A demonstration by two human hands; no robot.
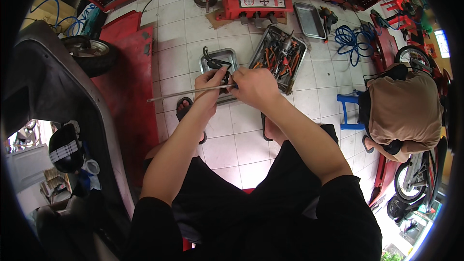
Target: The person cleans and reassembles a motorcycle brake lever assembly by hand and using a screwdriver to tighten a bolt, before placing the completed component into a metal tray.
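Note:
My left hand [209,86] is closed around a black curved metal part [215,61], whose hooked end sticks up beyond my fingers. My right hand [257,86] grips the near end of a long thin metal rod [181,95]. Its shaft crosses over my left wrist and points out to the left. Both hands meet at the black part, so their fingertips and the contact between part and rod are partly hidden. Below them on the floor lies a small metal tray [231,52]. Just to its right, a larger metal tray [303,54] is heaped with pliers and other hand tools [282,60].
A red lift platform [130,82] and a dark motorcycle body [79,67] flank my left. Ahead stands a red and black machine [256,5]. Another tray [311,21] and a coiled blue hose [353,41] lie beyond. At right, a person [406,108] is beside a blue stool [350,111] and motorcycle.

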